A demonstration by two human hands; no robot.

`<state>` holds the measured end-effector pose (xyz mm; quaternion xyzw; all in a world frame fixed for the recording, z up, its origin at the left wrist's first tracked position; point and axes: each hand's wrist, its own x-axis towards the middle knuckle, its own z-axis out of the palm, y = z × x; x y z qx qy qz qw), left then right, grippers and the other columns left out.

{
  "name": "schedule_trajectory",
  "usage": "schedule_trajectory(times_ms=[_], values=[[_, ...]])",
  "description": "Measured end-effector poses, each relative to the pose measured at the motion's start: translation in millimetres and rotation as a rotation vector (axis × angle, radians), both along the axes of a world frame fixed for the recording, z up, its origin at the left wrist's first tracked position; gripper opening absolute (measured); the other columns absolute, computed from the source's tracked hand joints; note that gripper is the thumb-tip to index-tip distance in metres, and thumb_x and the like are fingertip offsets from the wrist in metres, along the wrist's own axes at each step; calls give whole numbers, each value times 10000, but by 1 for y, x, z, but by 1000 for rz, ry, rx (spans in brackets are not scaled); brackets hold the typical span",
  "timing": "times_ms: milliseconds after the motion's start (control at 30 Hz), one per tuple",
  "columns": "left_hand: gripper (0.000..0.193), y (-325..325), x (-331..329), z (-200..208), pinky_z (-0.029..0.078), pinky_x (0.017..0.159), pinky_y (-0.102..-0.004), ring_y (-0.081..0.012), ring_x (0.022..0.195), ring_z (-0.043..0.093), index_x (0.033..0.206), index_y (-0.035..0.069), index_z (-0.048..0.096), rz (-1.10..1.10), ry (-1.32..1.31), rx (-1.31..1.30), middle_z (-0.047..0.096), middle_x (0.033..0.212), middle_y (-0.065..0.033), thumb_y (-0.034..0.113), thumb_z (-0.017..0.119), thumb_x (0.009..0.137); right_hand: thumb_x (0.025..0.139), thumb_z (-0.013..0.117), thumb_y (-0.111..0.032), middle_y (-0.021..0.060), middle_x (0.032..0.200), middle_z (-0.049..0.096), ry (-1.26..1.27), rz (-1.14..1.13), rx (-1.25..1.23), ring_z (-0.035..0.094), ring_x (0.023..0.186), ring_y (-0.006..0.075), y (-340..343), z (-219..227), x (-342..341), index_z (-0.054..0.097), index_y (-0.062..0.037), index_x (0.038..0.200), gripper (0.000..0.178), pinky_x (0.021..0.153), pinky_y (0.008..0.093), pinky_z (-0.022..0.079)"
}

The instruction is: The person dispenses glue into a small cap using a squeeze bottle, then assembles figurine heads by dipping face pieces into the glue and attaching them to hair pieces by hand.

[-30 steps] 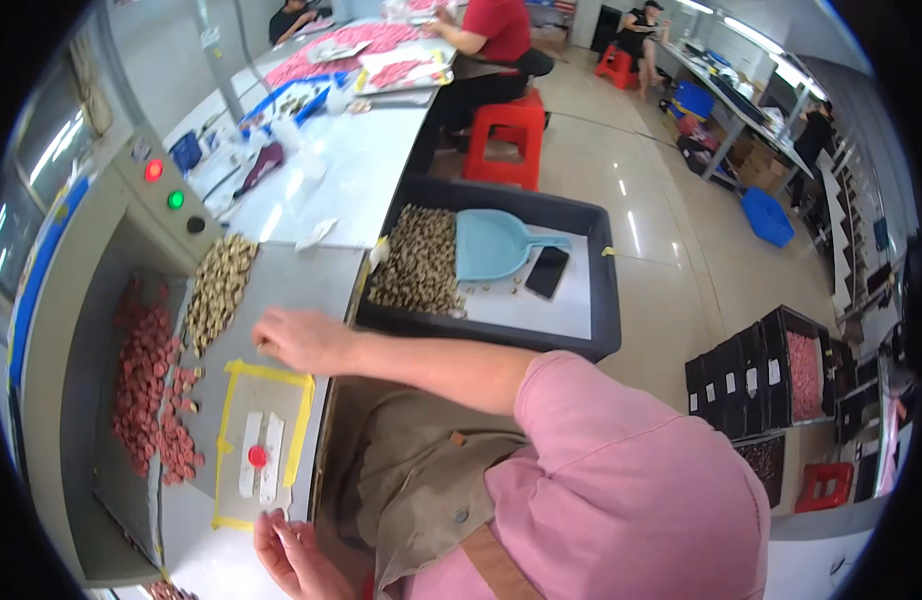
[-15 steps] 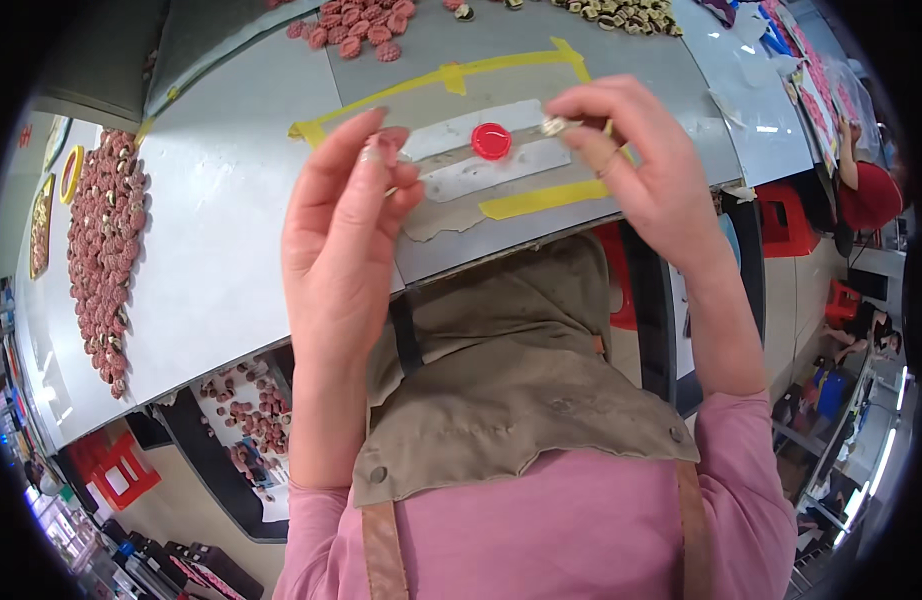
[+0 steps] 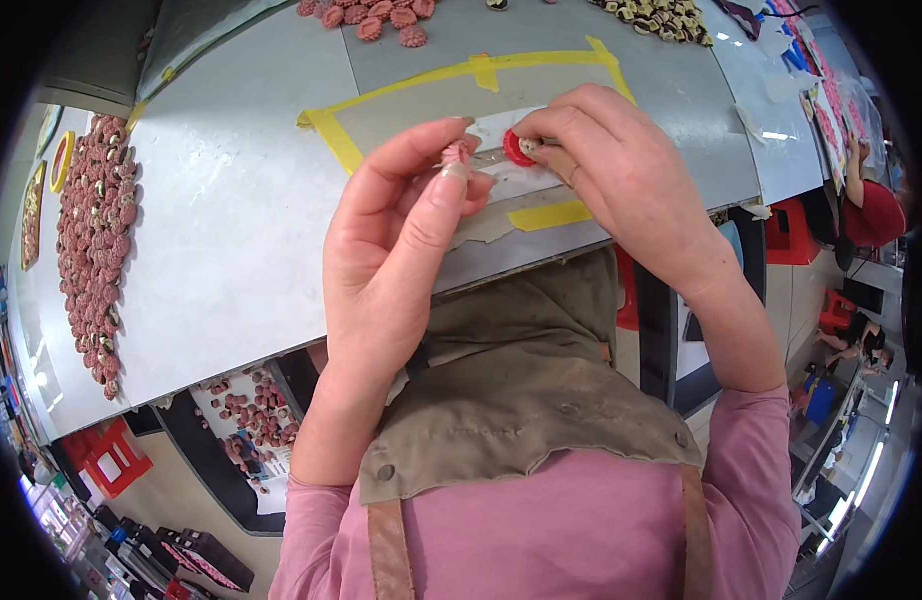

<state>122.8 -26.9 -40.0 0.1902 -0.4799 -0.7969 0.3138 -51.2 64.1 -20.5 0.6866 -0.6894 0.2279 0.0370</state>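
My left hand (image 3: 386, 235) is closed in a pinch around a small pink piece (image 3: 455, 153), held up just left of a round red cap. My right hand (image 3: 631, 175) pinches a small cream-coloured piece (image 3: 528, 146) right over the red cap (image 3: 512, 150); I cannot tell whether the piece touches it. Fingers of the right hand cover the cap's right side. Under the cap lies a white strip (image 3: 521, 180) on a grey sheet, framed with yellow tape (image 3: 411, 83).
Many pink, ridged, raspberry-like pieces (image 3: 101, 235) are heaped at the table's left. More pink pieces (image 3: 376, 15) and a pile of cream-and-dark pieces (image 3: 661, 18) lie at the far edge. An open drawer (image 3: 251, 430) below holds further pieces. Another person (image 3: 874, 210) sits at right.
My right hand has brought the cream piece leftward over the red cap. My left hand has come right, closer to the cap, still pinching the pink piece. The view has shifted slightly.
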Motion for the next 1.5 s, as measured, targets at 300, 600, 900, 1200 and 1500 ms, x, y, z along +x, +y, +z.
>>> schedule_trajectory(times_ms=[300,600,900,1200,1500], values=[[287,-5,-3,4,446,795,-226,-99,923,556,1194,-19,530,11,-103,36,596,1098,-88,115,534,940,853,571,-31,82,932,576,-481,-66,71,572,873,190,-1,-6,-6,586,4,1015,166,757,274,450],[299,-6,-9,5,465,851,-239,-112,992,580,1196,3,536,-55,-68,58,606,1108,-62,144,561,933,926,520,-59,42,1009,562,-1202,-17,-108,550,934,116,-2,-5,26,542,5,1104,191,815,239,444],[280,11,-15,3,478,860,-242,-109,990,573,1177,-22,554,92,-29,-127,603,1090,-70,98,568,924,893,586,-97,77,997,554,-687,-35,-374,536,830,146,-2,-19,41,553,-21,1094,218,739,255,450],[559,13,-12,10,479,857,-265,-152,981,584,1406,12,251,-135,-74,-96,586,1105,-131,42,532,923,839,655,-190,110,1029,550,-601,128,-321,534,951,245,17,-21,17,574,-32,1088,305,824,331,442],[550,21,-15,2,461,823,-242,-113,958,558,1346,20,365,-46,-179,-393,574,1085,-74,0,605,852,745,633,-4,135,1015,558,-430,58,-399,546,924,311,9,-26,28,575,-31,1021,284,805,379,457]])
